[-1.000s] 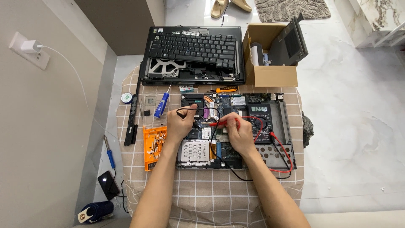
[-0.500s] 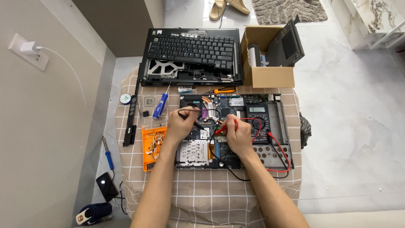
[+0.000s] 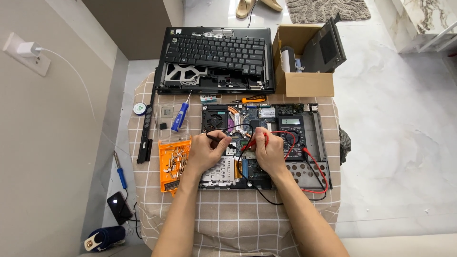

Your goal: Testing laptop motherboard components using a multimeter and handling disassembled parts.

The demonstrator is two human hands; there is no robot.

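Grip check: left hand [image 3: 205, 151] is pinching the black meter probe [image 3: 215, 137], right hand [image 3: 269, 151] is pinching the red meter probe [image 3: 254, 142]. Since a second ago both tips are closing in over the open laptop's green circuit board [image 3: 247, 123]; probing is continuing. Brown cardboard box [image 3: 304, 81] is sitting top right of the checked-cloth worktop [image 3: 238, 219], orange plastic screw tray [image 3: 173, 162] left.

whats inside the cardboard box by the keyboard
The cardboard box holds a pale cylinder and a dark flat panel leaning out. Anything beneath them is hidden.
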